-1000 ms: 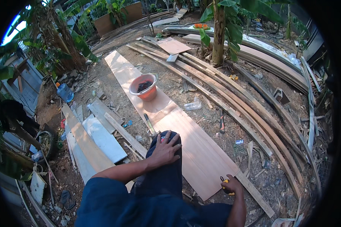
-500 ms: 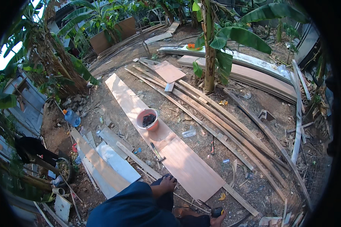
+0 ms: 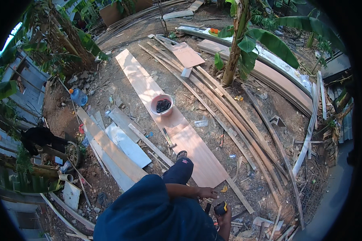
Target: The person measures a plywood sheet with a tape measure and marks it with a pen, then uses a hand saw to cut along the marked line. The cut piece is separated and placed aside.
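Note:
My left hand [image 3: 208,193] reaches across my body just below the near end of a long pale plywood board [image 3: 201,164], its fingers partly extended and apparently empty. My right hand [image 3: 225,220] grips a yellow-and-black tape measure [image 3: 220,209] a little below it. A sandaled foot and dark trouser leg [image 3: 177,172] are beside the board. Further up the board sits a pink bucket [image 3: 161,112] with dark contents. A hammer [image 3: 169,138] lies along the board's left edge.
Long timber strips [image 3: 245,132] curve along the right beside stacked sheets [image 3: 277,84] and banana plants [image 3: 233,64]. White and wooden boards [image 3: 128,148] lie left. A blue water jug [image 3: 79,97], another hammer [image 3: 222,140], a wheel [image 3: 72,154] and scattered scraps are around.
My left hand has left my knee and moved right toward the tape measure. My right hand with the tape has moved off the board's end, down and left. The camera view has shifted.

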{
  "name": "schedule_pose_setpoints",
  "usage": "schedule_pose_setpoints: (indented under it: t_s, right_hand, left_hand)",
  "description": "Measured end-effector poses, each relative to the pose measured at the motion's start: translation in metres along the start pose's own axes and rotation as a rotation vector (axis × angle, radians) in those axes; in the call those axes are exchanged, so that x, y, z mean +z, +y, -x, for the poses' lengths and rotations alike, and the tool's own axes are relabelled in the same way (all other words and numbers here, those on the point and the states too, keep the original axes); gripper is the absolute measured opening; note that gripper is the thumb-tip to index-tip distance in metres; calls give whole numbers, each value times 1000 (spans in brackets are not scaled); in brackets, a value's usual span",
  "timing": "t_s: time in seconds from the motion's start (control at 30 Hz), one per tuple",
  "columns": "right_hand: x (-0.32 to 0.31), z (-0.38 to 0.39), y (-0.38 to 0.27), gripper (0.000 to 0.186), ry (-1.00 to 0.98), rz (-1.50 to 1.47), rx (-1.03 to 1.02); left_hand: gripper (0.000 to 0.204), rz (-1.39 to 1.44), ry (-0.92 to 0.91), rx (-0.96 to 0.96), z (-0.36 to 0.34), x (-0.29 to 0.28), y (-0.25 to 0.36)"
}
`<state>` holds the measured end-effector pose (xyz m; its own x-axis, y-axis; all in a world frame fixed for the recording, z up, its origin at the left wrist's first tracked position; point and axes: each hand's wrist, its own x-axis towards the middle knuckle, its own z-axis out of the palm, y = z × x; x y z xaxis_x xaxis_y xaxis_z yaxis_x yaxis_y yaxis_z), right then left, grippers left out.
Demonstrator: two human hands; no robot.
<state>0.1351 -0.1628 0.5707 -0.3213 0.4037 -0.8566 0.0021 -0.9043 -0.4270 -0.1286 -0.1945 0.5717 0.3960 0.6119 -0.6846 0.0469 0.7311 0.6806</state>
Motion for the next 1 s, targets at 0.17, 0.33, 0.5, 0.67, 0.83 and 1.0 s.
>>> schedule_pose_setpoints:
  t_s: [0.17, 0.33, 0.5, 0.67, 0.83, 1.0]
  right_hand:
    - [179, -22, -99, 70, -287, 565, -223]
    - [248, -93, -178, 60, -35, 981, -389]
    - [179, -190, -213, 46, 220, 679, 6]
    - [77, -273, -206, 39, 264, 715, 264]
    - [154, -323, -259, 27, 317, 794, 269]
    - [332, -382, -353, 20, 211, 896, 173]
  left_hand:
    - [65, 687, -112, 2, 15, -88, 41]
    - [40, 964, -25, 116, 37, -261, 46]
    - [31, 779, 564, 286, 109, -415, 31]
    - [42, 513, 1141, 39, 201, -510, -45]
    - [42, 380, 1237, -467, 262, -506, -141]
    - [47, 456, 997, -772, 235, -448, -192]
